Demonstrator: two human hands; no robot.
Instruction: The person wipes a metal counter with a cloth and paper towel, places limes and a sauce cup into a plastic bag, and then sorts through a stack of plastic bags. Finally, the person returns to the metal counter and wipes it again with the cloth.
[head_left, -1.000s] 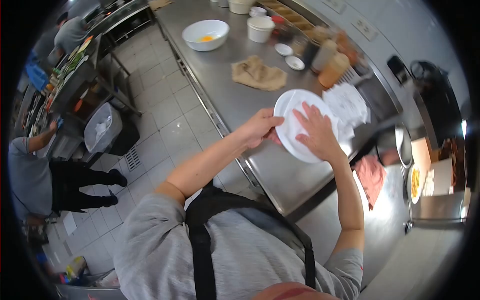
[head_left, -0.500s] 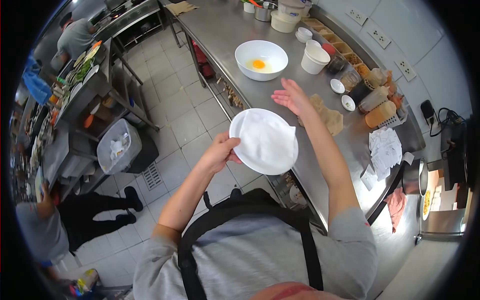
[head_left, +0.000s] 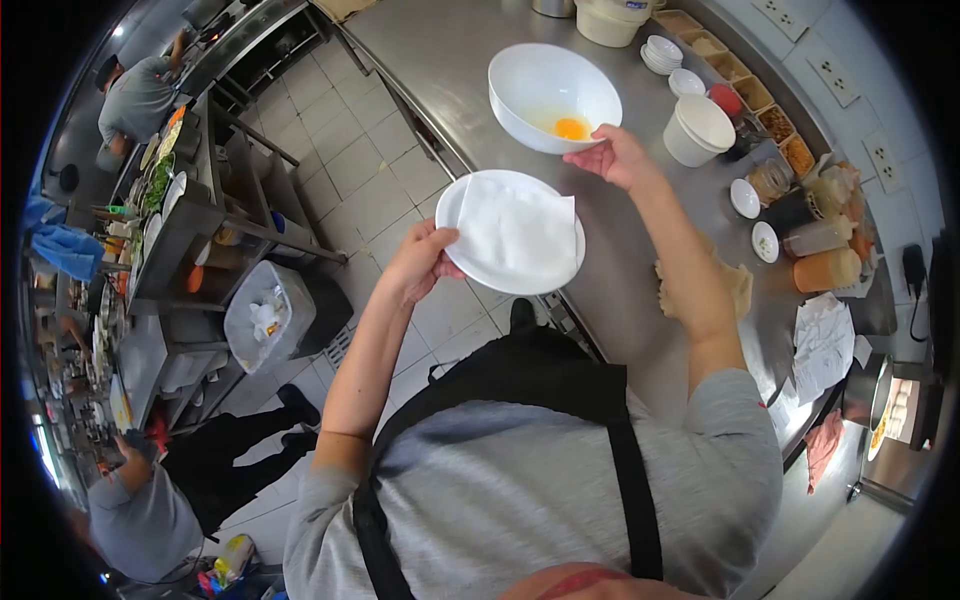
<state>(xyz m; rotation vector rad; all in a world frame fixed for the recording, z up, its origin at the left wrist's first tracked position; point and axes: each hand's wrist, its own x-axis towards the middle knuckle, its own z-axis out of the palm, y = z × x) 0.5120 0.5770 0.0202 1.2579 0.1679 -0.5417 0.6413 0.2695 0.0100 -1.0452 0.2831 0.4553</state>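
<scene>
My left hand [head_left: 425,262] grips the left rim of a white plate [head_left: 512,283], its thumb on top. A square white paper napkin [head_left: 517,232] lies on that plate. With its fingers under and thumb at the near right rim, my right hand [head_left: 612,157] holds a white bowl [head_left: 520,88], which is tilted. Inside the bowl are a raw egg yolk [head_left: 572,128] and clear egg white. The plate is held in front of the steel counter's edge, nearer to my body than the bowl.
On the steel counter [head_left: 420,60] are white tubs [head_left: 698,130], small dishes [head_left: 744,198], sauce bottles [head_left: 826,269], a tan cloth [head_left: 735,285] and paper slips [head_left: 824,345]. A bin [head_left: 265,315] stands left. Two people work at the left, one near [head_left: 145,515], one far [head_left: 140,95].
My right hand, open before, has taken hold of the bowl's rim, and the bowl is now tilted. My left hand still holds the plate. The camera view has shifted.
</scene>
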